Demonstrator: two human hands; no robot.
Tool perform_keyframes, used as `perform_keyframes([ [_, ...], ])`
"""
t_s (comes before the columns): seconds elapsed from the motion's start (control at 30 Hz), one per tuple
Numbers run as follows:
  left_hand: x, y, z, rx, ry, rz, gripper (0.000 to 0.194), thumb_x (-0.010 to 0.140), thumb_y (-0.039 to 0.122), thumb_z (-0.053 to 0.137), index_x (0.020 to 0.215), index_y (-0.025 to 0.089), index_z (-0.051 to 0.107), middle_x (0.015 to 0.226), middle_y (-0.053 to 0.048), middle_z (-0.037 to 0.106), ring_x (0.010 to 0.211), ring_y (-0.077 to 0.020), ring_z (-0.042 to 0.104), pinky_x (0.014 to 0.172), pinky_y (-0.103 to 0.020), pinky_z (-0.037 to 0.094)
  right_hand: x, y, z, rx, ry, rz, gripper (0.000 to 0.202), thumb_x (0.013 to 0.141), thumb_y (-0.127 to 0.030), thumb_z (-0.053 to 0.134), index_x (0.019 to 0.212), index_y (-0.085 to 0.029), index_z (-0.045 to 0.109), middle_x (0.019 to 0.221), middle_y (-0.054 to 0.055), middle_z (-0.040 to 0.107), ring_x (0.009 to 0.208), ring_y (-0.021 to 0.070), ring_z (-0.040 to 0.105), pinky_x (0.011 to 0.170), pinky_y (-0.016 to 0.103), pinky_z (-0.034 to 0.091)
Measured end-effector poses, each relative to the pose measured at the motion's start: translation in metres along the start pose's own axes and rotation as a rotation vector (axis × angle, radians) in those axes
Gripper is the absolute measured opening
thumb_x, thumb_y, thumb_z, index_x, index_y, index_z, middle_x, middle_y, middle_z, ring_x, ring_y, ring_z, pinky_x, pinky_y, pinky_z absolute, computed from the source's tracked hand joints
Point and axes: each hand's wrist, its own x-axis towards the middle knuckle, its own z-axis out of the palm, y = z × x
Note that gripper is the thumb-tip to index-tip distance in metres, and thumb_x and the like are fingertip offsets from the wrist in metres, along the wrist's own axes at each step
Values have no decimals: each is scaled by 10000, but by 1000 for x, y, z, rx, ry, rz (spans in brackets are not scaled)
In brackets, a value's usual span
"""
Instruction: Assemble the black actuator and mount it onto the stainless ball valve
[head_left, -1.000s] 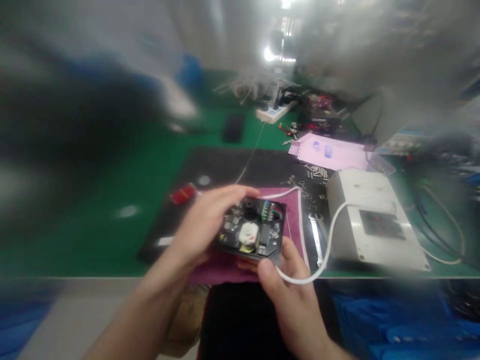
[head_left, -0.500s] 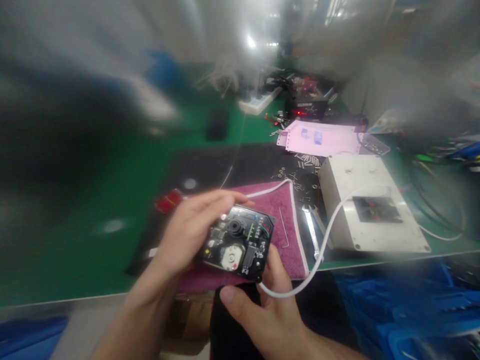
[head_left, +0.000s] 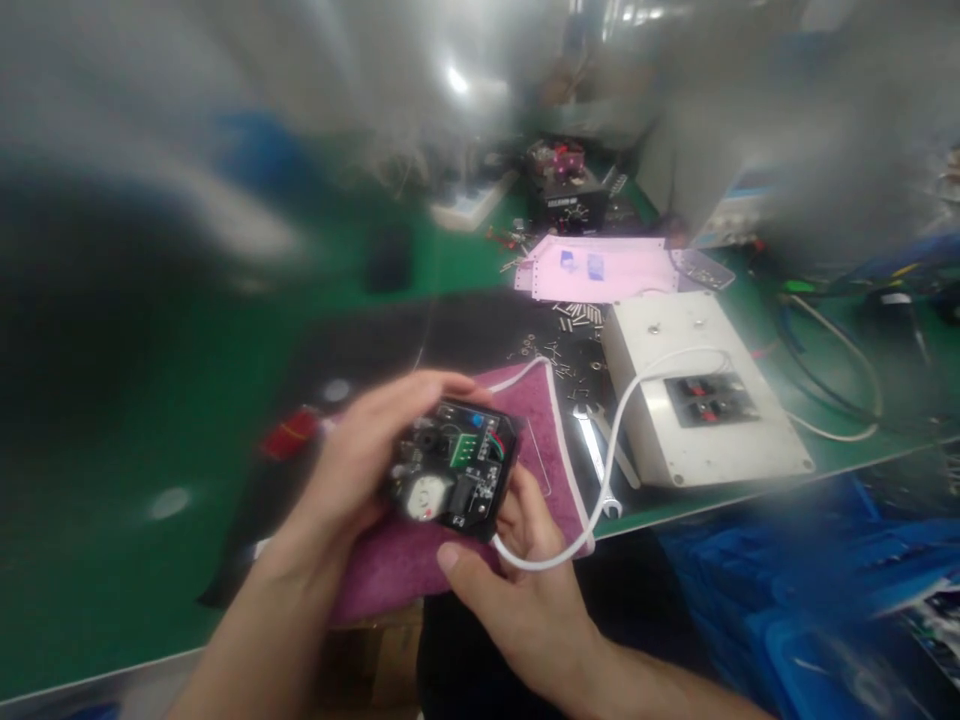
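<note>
Circuit-board module [head_left: 487,490], black and boxy with a cut corner, sits in the two hands above the purple cloth [head_left: 405,570]. Its exposed face carries a green connector block [head_left: 466,450], fine pale board markings too small to read, and a rounded whitish part [head_left: 426,497] with a red dot. Behind, the black instrument [head_left: 574,205] bears a line of white lettering, illegible from here, and the pink sheets [head_left: 622,272] have punched edges and blue patches.

The cloth looks like soft towelling with white edging; a slim L-shaped hex key [head_left: 541,465] lies on it. Just beyond, on the black mat [head_left: 360,345], are bright open-ended spanners [head_left: 595,455] and loose metal pins [head_left: 581,316]. The pale box [head_left: 637,400] has a dark terminal panel [head_left: 711,400] with red tabs, and a smooth white cable [head_left: 611,460] loops from the module's near corner over it.

The left hand [head_left: 356,460] is closed round the module's left side, fingers along the far edge. The right hand [head_left: 532,600] is partly open — thumb clear of the module, fingers by its right edge — though their tips seem hidden beneath.
</note>
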Motion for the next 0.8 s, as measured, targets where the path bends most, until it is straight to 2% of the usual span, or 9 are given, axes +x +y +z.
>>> perform_keyframes([
  [0.23, -1, -8, -3, 0, 75, 7, 355, 966, 437, 617, 1175, 182, 749, 1260, -118, 756, 1166, -332, 717, 990, -409, 584, -1, 3, -9, 75, 28, 13, 781, 843, -111, 771, 1488, -225, 346, 1347, 96, 659, 1237, 215, 657, 1111, 378, 496],
  [0.4, 0, -10, -1, -78, 197, 5, 391, 959, 501, 625, 1122, 172, 760, 1202, -129, 776, 1152, -327, 724, 934, -395, 606, -9, -1, -16, 127, 82, 97, 728, 820, -217, 845, 1406, -216, 414, 1187, 77, 709, 1094, 202, 711, 957, 321, 551],
  [0.5, -6, -11, 1, -194, 255, 31, 418, 993, 529, 577, 1116, 169, 749, 1184, -131, 780, 1170, -305, 718, 978, -404, 592, -19, -5, -20, 110, 83, 196, 732, 837, -304, 863, 1408, -214, 414, 1162, 88, 728, 1085, 222, 723, 981, 361, 546],
  [0.6, -20, -15, -2, -291, 303, 131, 398, 1031, 504, 533, 1131, 169, 724, 1221, -129, 763, 1195, -268, 707, 1066, -408, 551, -30, -8, -25, 60, 58, 293, 655, 833, -370, 876, 1346, -215, 499, 1123, 95, 753, 1033, 228, 742, 977, 385, 556],
  [0.67, -34, -22, -7, -302, 382, 210, 339, 1034, 460, 546, 1133, 180, 709, 1207, -116, 761, 1161, -251, 719, 1053, -404, 560, -38, -10, -29, 18, 10, 356, 547, 816, -419, 886, 1227, -205, 595, 1082, 102, 767, 957, 232, 759, 915, 379, 585],
  [0.8, -71, -39, -25, -96, 611, 306, 240, 999, 397, 628, 1123, 204, 700, 1117, -82, 760, 1011, -230, 747, 931, -380, 608, -53, -14, -34, -144, -95, 467, 448, 819, -524, 861, 1053, -182, 692, 948, 105, 777, 802, 215, 760, 777, 334, 604],
])
